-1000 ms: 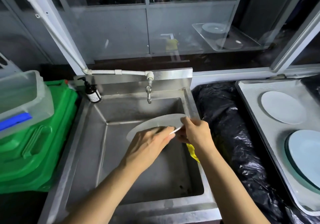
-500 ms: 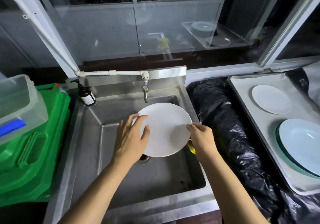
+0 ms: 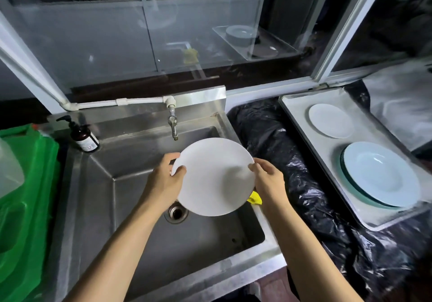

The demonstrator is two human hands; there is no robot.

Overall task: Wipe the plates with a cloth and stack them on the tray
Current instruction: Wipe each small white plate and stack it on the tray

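I hold a white plate (image 3: 214,176) over the steel sink (image 3: 131,198), its flat face turned up towards me. My left hand (image 3: 163,182) grips its left rim and my right hand (image 3: 268,181) grips its right rim. A yellow cloth (image 3: 254,199) peeks out under my right hand; only a corner shows. On the right stands a pale tray (image 3: 304,119) with a small white plate (image 3: 330,120) at its far end and a pale blue deep plate (image 3: 381,174) on a glass plate nearer me.
A tap (image 3: 173,124) hangs just above the plate's far edge. A brown soap bottle (image 3: 83,135) stands at the sink's back left corner. Green bins (image 3: 25,198) lie to the left. Black plastic sheeting (image 3: 287,166) covers the counter between sink and tray.
The plate went from tilted on edge to facing up. My left hand slid from its face to its left rim. The view shifted right, so the tray shows more.
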